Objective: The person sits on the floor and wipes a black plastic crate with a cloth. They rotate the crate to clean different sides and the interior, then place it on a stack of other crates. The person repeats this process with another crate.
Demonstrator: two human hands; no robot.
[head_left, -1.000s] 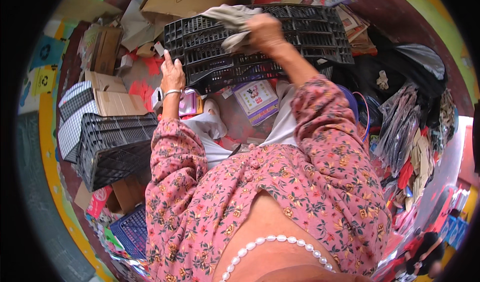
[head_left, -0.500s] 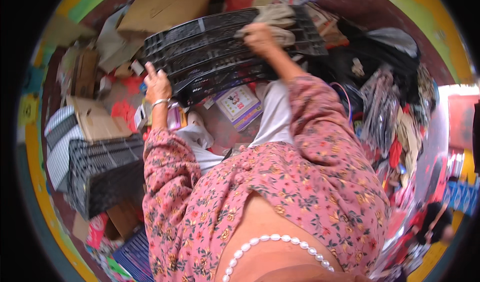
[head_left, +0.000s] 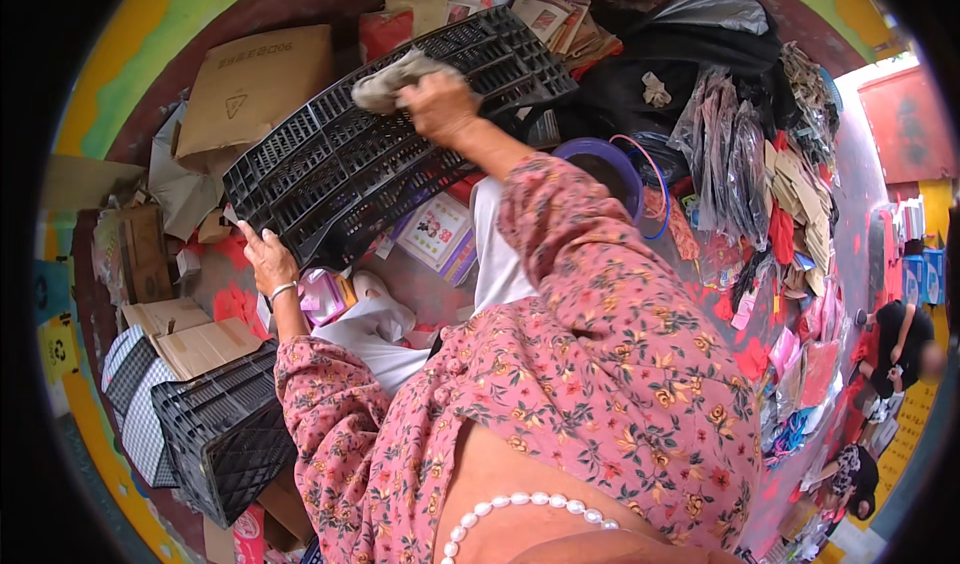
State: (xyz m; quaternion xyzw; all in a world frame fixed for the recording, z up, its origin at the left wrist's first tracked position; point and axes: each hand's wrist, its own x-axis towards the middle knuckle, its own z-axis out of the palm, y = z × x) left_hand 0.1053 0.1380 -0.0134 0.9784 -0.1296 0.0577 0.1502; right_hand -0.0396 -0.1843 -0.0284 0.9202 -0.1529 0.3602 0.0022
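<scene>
A black plastic crate [head_left: 335,159] with slatted, lattice-like sides is tilted in front of my legs, running from lower left to upper right. My left hand [head_left: 268,262] grips its lower left corner, with some fingers hidden behind the edge. In my right hand [head_left: 440,107] is a bunched greyish-beige cloth [head_left: 395,79], pressed against the crate's upper face. The cloth is slightly smeared by motion. Below the crate, a flat box with a picture on its lid [head_left: 438,232] lies on the floor between my feet.
A cardboard box [head_left: 260,84] stands beyond the crate at left. Another black crate [head_left: 225,429] is at my left. A purple basin [head_left: 628,179] with water sits at right, near hanging plastic-wrapped goods [head_left: 725,149]. Two people in dark clothes, one [head_left: 895,344] nearer the wall, are far right.
The crate has tilted, its left end coming lower and nearer. My right hand has moved the cloth leftward along it. My left hand has shifted down and left with the corner.
</scene>
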